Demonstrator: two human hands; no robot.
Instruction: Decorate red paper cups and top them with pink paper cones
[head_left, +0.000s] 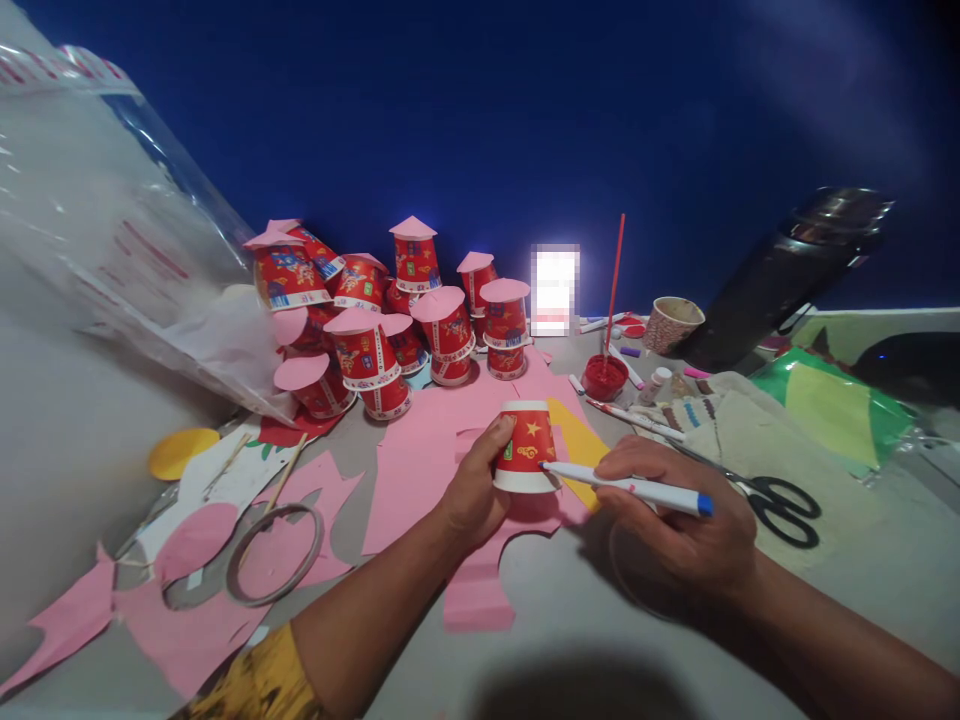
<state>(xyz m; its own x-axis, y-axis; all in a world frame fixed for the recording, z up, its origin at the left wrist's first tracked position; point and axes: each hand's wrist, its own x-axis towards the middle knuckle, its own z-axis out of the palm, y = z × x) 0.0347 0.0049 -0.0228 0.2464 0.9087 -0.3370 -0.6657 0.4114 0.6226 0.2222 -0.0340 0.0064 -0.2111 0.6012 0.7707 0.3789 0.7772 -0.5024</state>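
My left hand [476, 485] is closed round the left side of a red paper cup [527, 445], which is upside down with its white rim at the bottom. In my right hand [679, 520] is a white marker [637, 484] with a blue end, held between thumb and fingers. Its blue tip meets the lower right part of the cup's printed side, above the rim. Pink paper [420, 450] lies under and behind the cup, and a yellow-orange sheet [581, 440] is partly hidden behind the marker.
Behind stand several stacked red cups [367, 350] with pink cone tops. Left are a tape ring [234, 560], paper scraps and a plastic bag [142, 230]. Right are black-handled scissors [784, 510], a red paint pot [604, 380], a patterned cup [673, 325] and a dark flask [772, 280].
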